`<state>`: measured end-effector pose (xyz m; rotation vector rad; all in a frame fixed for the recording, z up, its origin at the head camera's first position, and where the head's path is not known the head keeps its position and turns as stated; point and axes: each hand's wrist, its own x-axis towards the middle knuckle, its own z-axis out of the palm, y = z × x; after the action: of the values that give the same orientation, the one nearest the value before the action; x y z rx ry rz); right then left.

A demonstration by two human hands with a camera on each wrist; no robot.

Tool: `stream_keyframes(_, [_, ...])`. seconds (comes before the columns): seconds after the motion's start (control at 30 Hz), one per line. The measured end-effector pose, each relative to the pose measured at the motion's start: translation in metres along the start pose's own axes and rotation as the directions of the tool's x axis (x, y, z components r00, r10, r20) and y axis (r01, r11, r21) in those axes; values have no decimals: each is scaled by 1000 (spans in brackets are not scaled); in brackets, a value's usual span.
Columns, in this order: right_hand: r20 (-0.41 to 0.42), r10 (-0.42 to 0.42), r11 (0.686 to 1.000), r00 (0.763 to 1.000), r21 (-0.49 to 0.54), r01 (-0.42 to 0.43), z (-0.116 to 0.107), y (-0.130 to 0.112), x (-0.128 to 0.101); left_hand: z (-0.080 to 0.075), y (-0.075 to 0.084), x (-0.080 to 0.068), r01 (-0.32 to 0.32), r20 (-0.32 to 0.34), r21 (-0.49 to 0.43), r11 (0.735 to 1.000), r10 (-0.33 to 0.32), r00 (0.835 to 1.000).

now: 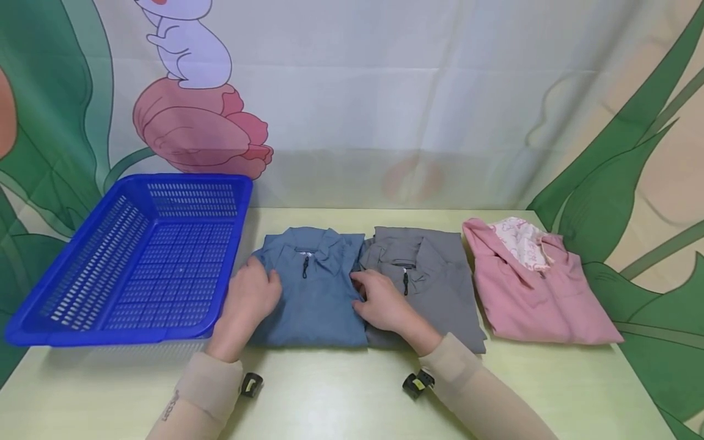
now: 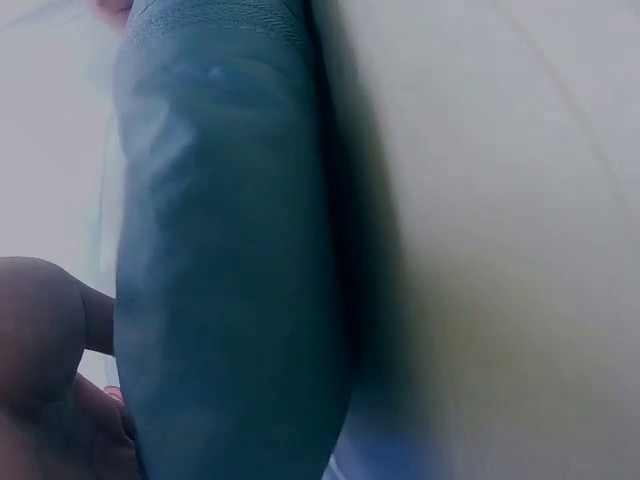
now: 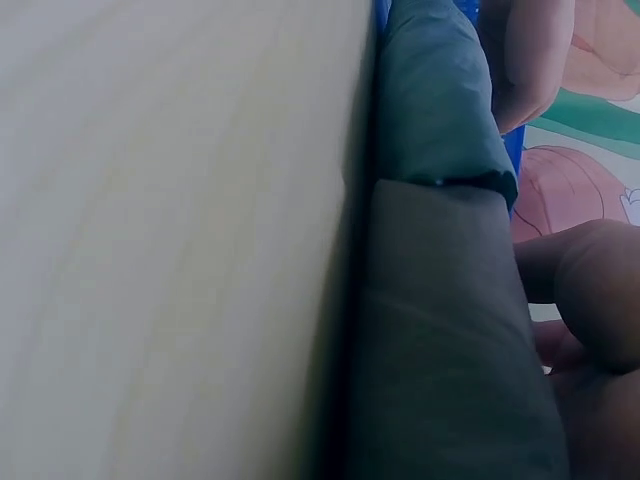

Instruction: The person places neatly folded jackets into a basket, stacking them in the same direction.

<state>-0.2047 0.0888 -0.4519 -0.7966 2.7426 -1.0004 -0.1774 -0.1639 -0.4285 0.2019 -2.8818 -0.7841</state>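
Pale green worktop (image 1: pixel 341 397) under folded shirts; leaf-and-tulip backdrop (image 1: pixel 385 91) behind; both grips spread flat on blue shirt (image 1: pixel 316 299).

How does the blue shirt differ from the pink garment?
Colour: the blue shirt is plain blue; the pink garment is pink with a patterned white lining at the neck.
Place: the blue shirt lies beside the basket, edge against the grey shirt; the pink garment lies apart at the far right.
Contact: the left hand and right hand rest at the blue shirt's edges; nothing touches the pink garment.
Both are folded flat on the table.
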Motion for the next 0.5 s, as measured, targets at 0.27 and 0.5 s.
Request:
stream_keyframes(0.27, [16, -31, 998, 999, 54, 30, 6, -4, 7, 1, 0, -2, 18, 26, 70, 997, -20, 999])
stream_keyframes(0.5, [8, 55, 998, 998, 21, -55, 3, -6, 9, 3, -2, -1, -2, 38, 130, 992, -3, 999])
